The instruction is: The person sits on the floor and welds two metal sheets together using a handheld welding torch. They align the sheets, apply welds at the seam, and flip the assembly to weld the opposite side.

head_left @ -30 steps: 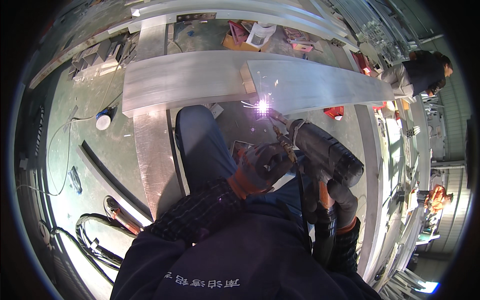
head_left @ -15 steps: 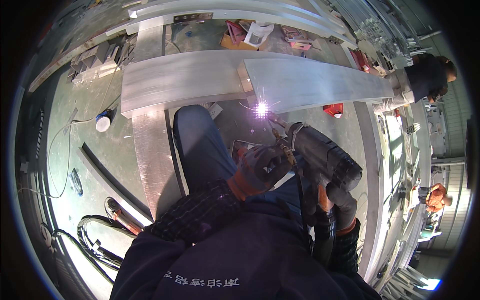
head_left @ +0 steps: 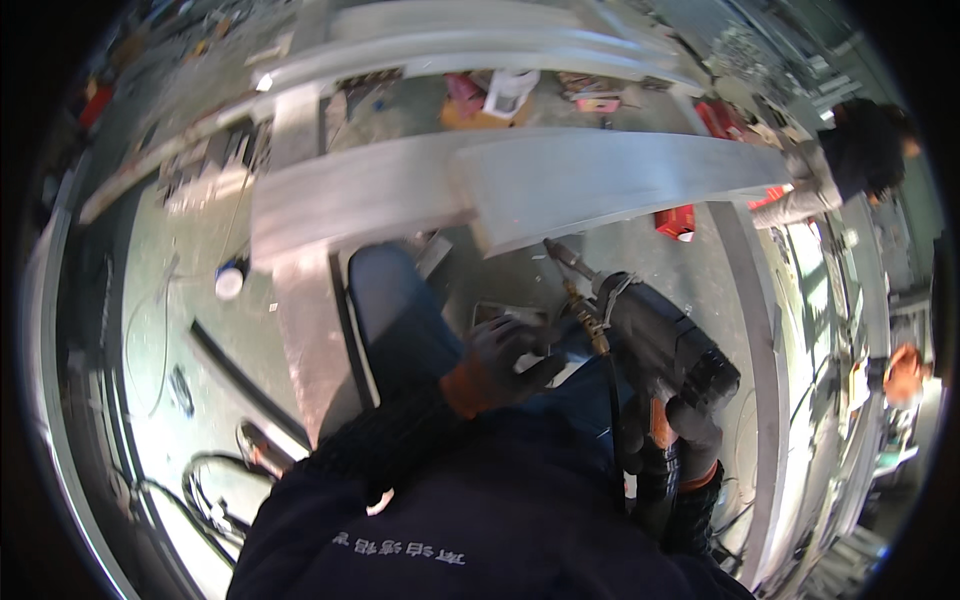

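Observation:
My gloved right hand [head_left: 692,440] is wrapped around the handle of a black welding gun [head_left: 672,335]. The gun's bare metal nozzle points up and left, its tip just below the lower edge of a brushed metal beam [head_left: 620,180]. A brass fitting [head_left: 588,315] and a black hose run along the gun's left side. My left hand [head_left: 500,365], in a grey and orange glove, hovers left of the fitting, fingers curved and apart, holding nothing. Another metal beam [head_left: 360,195] meets the first one end to end, with a step at the joint.
A metal crosspiece [head_left: 305,340] runs under the left beam toward me, beside my knee. A red box [head_left: 675,222] lies on the floor beyond the gun. Black cables [head_left: 200,490] coil at lower left. At far right a person [head_left: 865,150] stands near the beam's end.
The bright arc and sparks at the joint are gone. The nozzle has drawn off to the right and down, and my left hand has come away from the brass fitting. The whole view has shifted slightly.

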`<control>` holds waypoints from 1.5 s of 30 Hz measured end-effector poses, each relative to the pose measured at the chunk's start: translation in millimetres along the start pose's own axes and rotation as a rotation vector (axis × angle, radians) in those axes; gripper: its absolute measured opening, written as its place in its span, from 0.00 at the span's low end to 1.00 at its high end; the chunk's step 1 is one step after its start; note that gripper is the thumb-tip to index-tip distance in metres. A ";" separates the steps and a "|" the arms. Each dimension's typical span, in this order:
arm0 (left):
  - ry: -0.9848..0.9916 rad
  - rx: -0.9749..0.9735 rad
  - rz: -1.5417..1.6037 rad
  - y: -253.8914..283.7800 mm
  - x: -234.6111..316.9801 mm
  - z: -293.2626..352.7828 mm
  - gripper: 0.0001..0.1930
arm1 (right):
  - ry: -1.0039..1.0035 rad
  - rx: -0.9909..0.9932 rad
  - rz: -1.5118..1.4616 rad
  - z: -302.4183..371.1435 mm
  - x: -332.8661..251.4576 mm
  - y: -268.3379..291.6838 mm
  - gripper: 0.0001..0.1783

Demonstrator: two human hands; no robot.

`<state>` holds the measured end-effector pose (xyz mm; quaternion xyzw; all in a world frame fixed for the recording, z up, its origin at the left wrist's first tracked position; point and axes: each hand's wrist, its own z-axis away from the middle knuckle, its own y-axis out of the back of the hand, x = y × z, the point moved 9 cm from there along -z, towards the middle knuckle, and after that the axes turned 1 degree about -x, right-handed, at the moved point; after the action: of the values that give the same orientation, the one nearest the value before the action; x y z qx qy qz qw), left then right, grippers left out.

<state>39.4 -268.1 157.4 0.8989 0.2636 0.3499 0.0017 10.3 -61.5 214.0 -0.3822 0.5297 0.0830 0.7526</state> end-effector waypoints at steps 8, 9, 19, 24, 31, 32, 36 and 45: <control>0.097 -0.699 -1.042 -39.8 -49.7 -84.6 0.42 | -0.047 0.247 0.037 23.5 -54.0 47.2 0.34; 0.112 -0.767 -1.139 -49.9 -61.1 -94.1 0.43 | -0.020 0.267 0.010 25.0 -59.9 51.3 0.31; 0.099 -0.974 -1.452 -81.2 -128.6 -104.9 0.48 | -0.064 0.303 0.029 62.0 -67.1 89.3 0.28; 0.010 -1.060 -1.247 -95.3 -76.9 -124.6 0.43 | -0.032 0.350 -0.029 68.4 -69.9 105.8 0.31; 0.294 -1.249 -1.157 -79.6 -68.3 -173.7 0.47 | -0.006 0.328 -0.074 58.2 -75.3 102.4 0.30; 0.363 -1.277 -1.107 -78.4 -72.3 -175.3 0.46 | 0.005 0.323 -0.079 56.7 -76.1 102.8 0.30; 0.101 -1.075 -0.932 -67.5 -56.9 -192.2 0.48 | -0.018 0.377 -0.075 58.0 -65.3 115.3 0.30; 0.525 -1.201 -0.849 -32.9 -83.2 -227.9 0.41 | 0.049 0.374 -0.027 51.3 -83.4 105.9 0.32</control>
<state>-171.0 -320.7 271.0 0.4539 0.3424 0.6032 0.5593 -43.7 69.4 241.7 -0.2445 0.5489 -0.0366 0.7985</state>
